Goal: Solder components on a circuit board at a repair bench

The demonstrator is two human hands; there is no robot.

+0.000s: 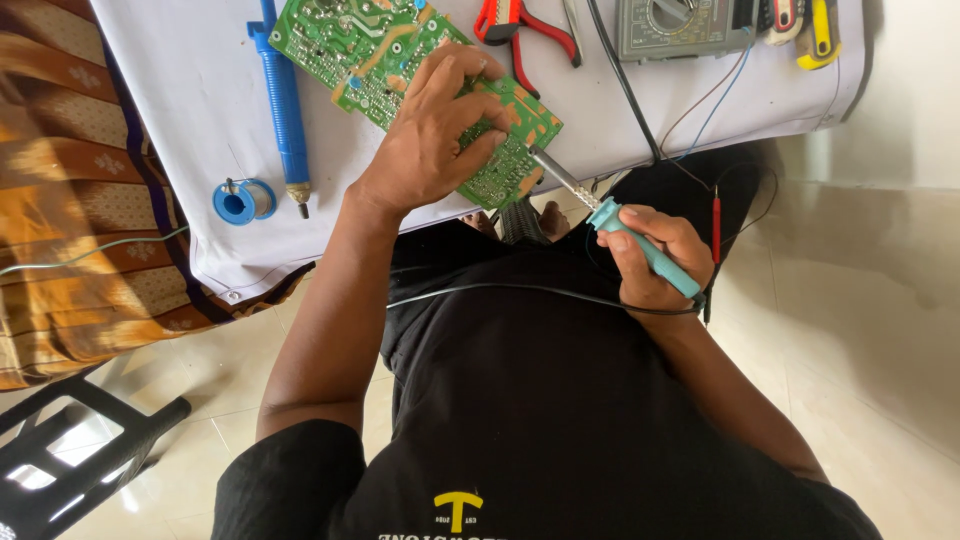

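A green circuit board point(372, 52) lies solder-side up on a white cloth-covered table point(190, 110). My left hand point(432, 130) rests flat on the board's near half, fingers pressing it down. My right hand point(655, 260) grips a soldering iron point(640, 245) by its teal handle. The iron's metal shaft points up-left, and its tip touches the board's near edge just beside my left fingers. A black cord runs from the handle across my black shirt.
A blue desoldering pump point(284, 105) and a blue solder spool point(241, 201) lie left of the board. Red-handled pliers point(520, 30), a grey multimeter point(680, 25) with leads, and a yellow tool point(820, 35) sit along the far edge. An orange patterned cloth point(70, 190) and black stool point(70, 450) are at left.
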